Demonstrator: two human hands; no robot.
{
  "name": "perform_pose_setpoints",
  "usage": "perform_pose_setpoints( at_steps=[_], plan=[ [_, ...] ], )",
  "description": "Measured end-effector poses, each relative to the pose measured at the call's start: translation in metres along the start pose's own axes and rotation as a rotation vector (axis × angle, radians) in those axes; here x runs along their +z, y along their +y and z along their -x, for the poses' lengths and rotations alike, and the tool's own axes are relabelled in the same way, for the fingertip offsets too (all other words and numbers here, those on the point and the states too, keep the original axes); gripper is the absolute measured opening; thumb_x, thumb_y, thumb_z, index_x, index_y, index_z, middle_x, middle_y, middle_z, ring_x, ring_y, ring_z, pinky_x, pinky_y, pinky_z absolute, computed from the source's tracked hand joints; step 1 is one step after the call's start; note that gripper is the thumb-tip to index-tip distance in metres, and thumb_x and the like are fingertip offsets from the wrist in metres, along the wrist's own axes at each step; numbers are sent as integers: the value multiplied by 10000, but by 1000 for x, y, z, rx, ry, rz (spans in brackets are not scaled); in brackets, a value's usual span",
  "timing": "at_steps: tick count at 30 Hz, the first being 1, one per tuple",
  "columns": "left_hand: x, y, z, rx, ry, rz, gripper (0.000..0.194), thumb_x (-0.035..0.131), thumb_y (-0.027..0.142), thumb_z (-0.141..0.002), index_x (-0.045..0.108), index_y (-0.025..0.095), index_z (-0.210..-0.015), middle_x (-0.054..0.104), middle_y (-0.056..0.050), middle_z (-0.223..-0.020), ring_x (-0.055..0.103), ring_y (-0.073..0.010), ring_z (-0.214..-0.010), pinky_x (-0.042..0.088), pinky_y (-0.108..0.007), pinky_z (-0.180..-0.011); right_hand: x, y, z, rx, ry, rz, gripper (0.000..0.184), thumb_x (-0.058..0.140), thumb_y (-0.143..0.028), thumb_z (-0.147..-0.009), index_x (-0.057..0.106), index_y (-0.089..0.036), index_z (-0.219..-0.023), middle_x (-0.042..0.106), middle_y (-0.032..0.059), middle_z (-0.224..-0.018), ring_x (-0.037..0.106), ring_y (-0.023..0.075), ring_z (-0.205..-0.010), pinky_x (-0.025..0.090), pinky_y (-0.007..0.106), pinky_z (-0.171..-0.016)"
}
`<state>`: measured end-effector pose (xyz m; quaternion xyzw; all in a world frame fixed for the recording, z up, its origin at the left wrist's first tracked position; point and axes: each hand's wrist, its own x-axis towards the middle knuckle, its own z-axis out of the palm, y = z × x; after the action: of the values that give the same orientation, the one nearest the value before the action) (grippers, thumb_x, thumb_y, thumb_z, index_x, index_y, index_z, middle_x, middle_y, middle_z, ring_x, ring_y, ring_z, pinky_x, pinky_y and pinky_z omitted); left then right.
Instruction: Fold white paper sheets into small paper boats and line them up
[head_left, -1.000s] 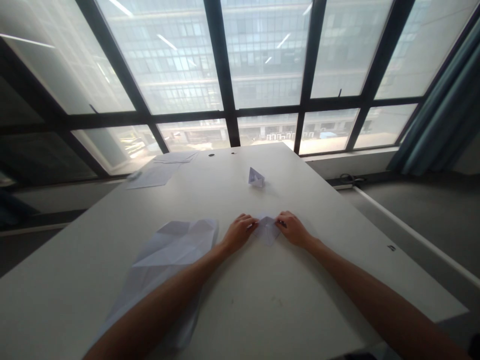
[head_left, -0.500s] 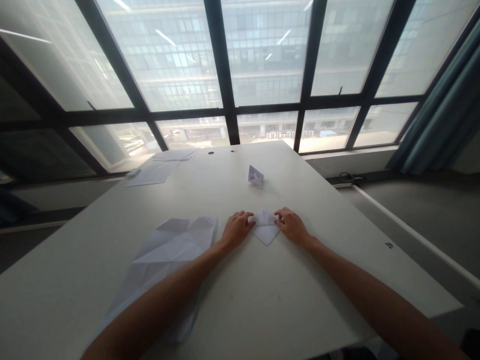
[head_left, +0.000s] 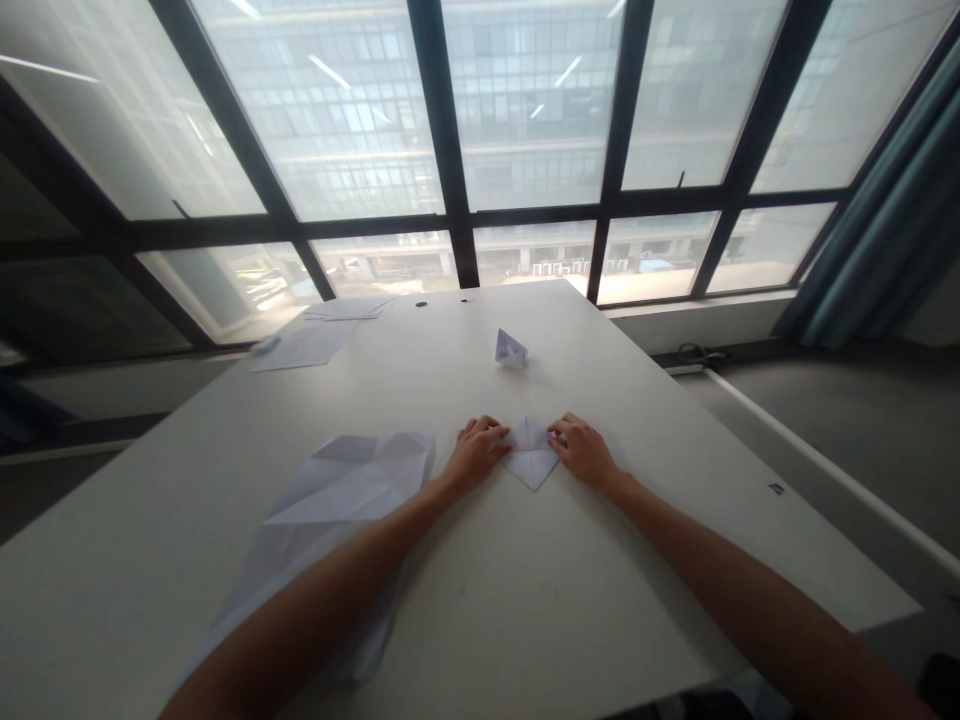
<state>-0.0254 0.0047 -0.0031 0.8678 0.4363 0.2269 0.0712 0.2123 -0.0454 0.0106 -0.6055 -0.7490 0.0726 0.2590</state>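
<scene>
A small diamond of folded white paper (head_left: pixel 533 462) lies on the table between my hands, one corner pointing towards me and creases crossing at its middle. My left hand (head_left: pixel 478 448) pinches its left corner between thumb and fingers. On the opposite side, my right hand (head_left: pixel 582 446) has closed its fingertips on the right corner. Beyond them stands a folded paper boat (head_left: pixel 511 350), touched by neither hand. Under and beside my left forearm is a large creased white sheet (head_left: pixel 330 505), partly hidden by that arm.
The white table (head_left: pixel 600 600) reaches towards the windows. Flat paper sheets (head_left: pixel 307 345) rest at its far left. A small dark mark (head_left: pixel 776 489) shows near the right edge. A blue curtain (head_left: pixel 877 220) hangs at the right, and a white rail (head_left: pixel 825 465) runs beside the table.
Almost nothing differs. My left fingers have shifted very slightly at the paper's left corner; both hands keep their hold on the folded paper.
</scene>
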Motion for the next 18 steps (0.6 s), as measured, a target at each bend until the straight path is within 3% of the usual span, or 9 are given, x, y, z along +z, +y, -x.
perform_pose_setpoints(
  at_steps=[5, 10, 16, 18],
  plan=[
    [-2, 2, -1, 3, 17, 75, 265, 683, 248, -856, 661, 236, -1120, 641, -53, -1126, 534, -247, -1085, 408, -393, -973, 2, 2, 0, -4, 4, -6, 161, 587, -233, -904, 687, -200, -1025, 627, 56, -1007, 597, 170, -894, 408, 257, -791],
    [-7, 7, -1, -2, 26, 216, 243, 669, 211, -844, 627, 234, -1082, 680, -15, -973, 602, -205, -952, 453, -333, -884, 5, 4, 0, -12, 22, -34, 162, 588, -231, -898, 696, -198, -1014, 633, 60, -988, 593, 175, -901, 410, 261, -798],
    [-6, 10, 1, -23, 43, 338, 487, 643, 158, -831, 527, 280, -1287, 677, 34, -908, 628, -143, -795, 489, -273, -781, 8, 7, -2, -50, 79, -189, 119, 612, -214, -860, 688, -187, -947, 650, 39, -878, 578, 165, -800, 419, 273, -757],
    [-7, 12, 1, -13, 88, 350, 476, 637, 154, -839, 541, 274, -1290, 675, 30, -885, 621, -137, -768, 493, -267, -762, 8, 7, -3, -58, 73, -303, 85, 609, -201, -847, 672, -191, -903, 648, 14, -809, 569, 153, -729, 423, 267, -703]
  ],
)
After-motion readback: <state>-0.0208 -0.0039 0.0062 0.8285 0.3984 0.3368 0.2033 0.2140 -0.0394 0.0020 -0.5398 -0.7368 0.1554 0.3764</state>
